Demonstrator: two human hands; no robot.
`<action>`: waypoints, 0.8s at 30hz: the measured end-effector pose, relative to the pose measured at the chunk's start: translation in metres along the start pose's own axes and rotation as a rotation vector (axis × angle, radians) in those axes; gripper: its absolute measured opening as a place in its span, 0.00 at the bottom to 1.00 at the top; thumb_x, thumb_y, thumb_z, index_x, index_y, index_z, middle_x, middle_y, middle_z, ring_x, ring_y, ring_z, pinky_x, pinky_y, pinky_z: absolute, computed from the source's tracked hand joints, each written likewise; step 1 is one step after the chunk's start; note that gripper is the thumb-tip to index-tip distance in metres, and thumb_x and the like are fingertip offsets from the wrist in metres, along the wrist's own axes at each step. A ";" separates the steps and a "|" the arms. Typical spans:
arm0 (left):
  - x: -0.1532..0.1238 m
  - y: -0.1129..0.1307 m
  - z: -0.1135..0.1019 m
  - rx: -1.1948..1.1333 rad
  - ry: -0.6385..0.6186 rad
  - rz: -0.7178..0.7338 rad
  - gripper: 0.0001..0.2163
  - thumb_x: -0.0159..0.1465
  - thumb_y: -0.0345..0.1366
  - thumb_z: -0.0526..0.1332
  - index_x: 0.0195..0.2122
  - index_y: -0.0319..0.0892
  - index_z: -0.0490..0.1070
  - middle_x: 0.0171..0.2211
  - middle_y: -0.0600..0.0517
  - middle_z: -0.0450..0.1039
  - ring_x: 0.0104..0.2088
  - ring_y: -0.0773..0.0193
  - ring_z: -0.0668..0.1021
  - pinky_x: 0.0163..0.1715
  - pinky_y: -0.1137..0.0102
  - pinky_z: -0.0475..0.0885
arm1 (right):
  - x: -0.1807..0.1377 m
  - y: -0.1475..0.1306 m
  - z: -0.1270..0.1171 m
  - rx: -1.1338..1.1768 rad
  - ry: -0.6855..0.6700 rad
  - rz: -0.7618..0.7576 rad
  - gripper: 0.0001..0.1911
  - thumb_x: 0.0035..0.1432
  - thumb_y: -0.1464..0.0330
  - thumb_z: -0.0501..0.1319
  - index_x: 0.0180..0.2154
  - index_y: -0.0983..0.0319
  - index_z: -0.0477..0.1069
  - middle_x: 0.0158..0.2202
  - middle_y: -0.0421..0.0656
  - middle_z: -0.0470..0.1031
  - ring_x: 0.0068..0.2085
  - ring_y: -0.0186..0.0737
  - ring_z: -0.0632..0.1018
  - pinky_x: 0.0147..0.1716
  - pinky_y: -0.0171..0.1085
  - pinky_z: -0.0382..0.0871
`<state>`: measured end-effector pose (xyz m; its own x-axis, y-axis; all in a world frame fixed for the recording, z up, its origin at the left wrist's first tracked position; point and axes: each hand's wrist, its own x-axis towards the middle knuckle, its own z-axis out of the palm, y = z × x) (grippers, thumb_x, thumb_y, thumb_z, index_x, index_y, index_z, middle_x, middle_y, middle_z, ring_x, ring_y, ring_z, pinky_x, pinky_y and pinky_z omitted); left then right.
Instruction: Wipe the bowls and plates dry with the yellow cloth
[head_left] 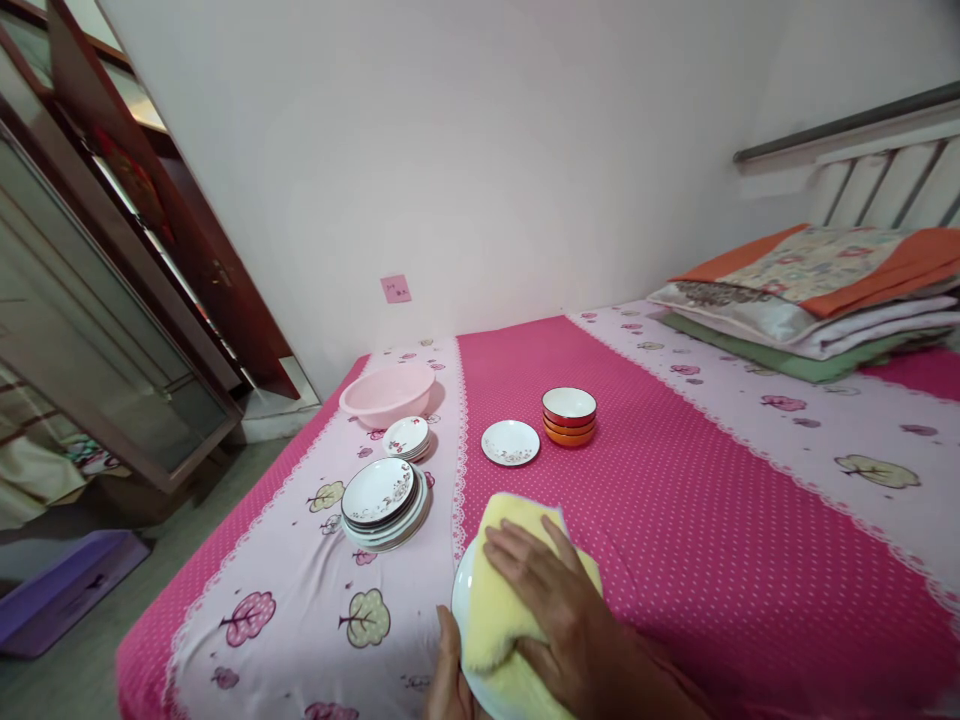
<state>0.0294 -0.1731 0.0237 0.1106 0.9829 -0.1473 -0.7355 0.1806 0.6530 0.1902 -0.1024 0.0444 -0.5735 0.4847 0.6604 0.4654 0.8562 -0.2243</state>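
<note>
My right hand (pixel 551 600) lies flat with fingers spread on a yellow cloth (pixel 506 580), pressing it onto a white plate (pixel 459 590) over the bed. My left hand (pixel 448 672) grips the plate's lower left rim; only its thumb and part of the palm show. The cloth hides most of the plate. To the left lies a stack of patterned plates (pixel 385 503). Farther off are a stack of small saucers (pixel 406 437), a single small white saucer (pixel 510 442) and stacked red and orange bowls (pixel 569 415).
A pink basin (pixel 388 392) sits near the bed's far left corner. The bed (pixel 712 520) has a pink dotted sheet. Folded quilts (pixel 817 290) are piled at the headboard, right. A wooden door (pixel 172 220) and floor (pixel 112 620) lie to the left.
</note>
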 end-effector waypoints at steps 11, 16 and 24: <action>0.022 -0.003 -0.017 -0.155 -0.277 -0.043 0.43 0.67 0.69 0.44 0.73 0.42 0.59 0.70 0.39 0.64 0.74 0.44 0.57 0.73 0.51 0.48 | -0.047 -0.001 -0.006 -0.272 0.042 0.014 0.36 0.73 0.51 0.51 0.71 0.68 0.59 0.69 0.53 0.68 0.71 0.53 0.67 0.67 0.50 0.67; 0.018 0.006 -0.022 0.010 -0.081 -0.031 0.36 0.65 0.66 0.56 0.63 0.44 0.74 0.55 0.38 0.81 0.59 0.43 0.79 0.59 0.56 0.75 | -0.044 -0.009 0.035 -0.387 0.349 -0.232 0.17 0.76 0.67 0.52 0.55 0.59 0.77 0.62 0.38 0.77 0.69 0.47 0.70 0.75 0.54 0.49; 0.028 -0.001 -0.003 0.292 0.305 0.153 0.23 0.72 0.45 0.49 0.38 0.41 0.84 0.41 0.35 0.84 0.47 0.45 0.85 0.43 0.53 0.81 | 0.006 -0.025 0.009 -0.081 -0.032 -0.262 0.21 0.73 0.67 0.53 0.63 0.63 0.70 0.65 0.42 0.74 0.68 0.42 0.69 0.74 0.45 0.52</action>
<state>0.0308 -0.1454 0.0166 -0.2193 0.9515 -0.2160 -0.5038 0.0792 0.8602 0.1692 -0.1190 0.0468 -0.7017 0.2552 0.6652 0.3500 0.9367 0.0099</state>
